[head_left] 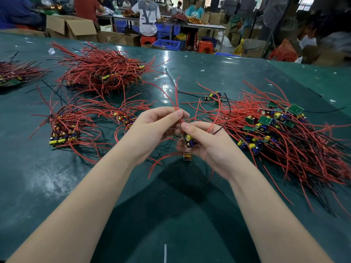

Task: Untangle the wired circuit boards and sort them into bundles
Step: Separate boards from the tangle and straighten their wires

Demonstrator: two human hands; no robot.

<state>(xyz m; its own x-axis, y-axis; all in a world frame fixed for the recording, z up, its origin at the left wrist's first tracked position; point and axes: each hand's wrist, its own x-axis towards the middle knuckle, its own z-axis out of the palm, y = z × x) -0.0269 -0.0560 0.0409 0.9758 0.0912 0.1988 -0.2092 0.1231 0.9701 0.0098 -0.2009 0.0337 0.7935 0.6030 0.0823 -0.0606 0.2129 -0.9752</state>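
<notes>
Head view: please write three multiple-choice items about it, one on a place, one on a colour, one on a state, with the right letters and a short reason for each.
1. Where does the loose pile with upturned green boards lie?
A. right of the hands
B. left of the hands
C. in a carton

2. What colour are most wires?
A. blue
B. red
C. white

3. What is the left hand doing?
A. lying flat on the table
B. pinching red wires
C. hanging idle

Answers:
1 A: the pile spreads on the table to the right of the right hand.
2 B: red wires dominate every heap, with only a few black ones.
3 B: its thumb and fingers close on red wires that rise above them, while the right hand holds a small board.
</notes>
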